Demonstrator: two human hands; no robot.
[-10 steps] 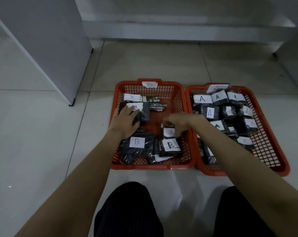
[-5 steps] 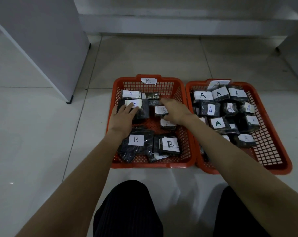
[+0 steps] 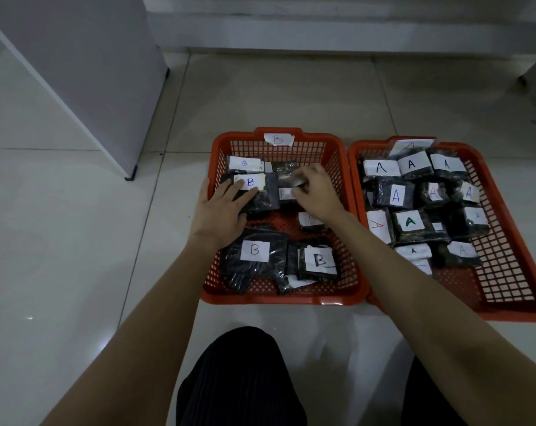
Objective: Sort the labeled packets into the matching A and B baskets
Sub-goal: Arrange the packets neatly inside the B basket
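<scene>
Head view: small dark packet (image 3: 291, 181) is pinched by right hand (image 3: 314, 193) w/ curled fingers, at back-centre of B basket (image 3: 337, 298); its label can't be read. Left hand (image 3: 219, 212) lies flat, fingers straight, on a packet marked "B" (image 3: 254, 192) just left of it. More "B" packets (image 3: 254, 250) are seen nearer the front. "B" tag (image 3: 278, 139) is stuck on back rim. A basket (image 3: 506, 309) sits touching on the right, filled w/ "A" packets (image 3: 396, 196).
</scene>
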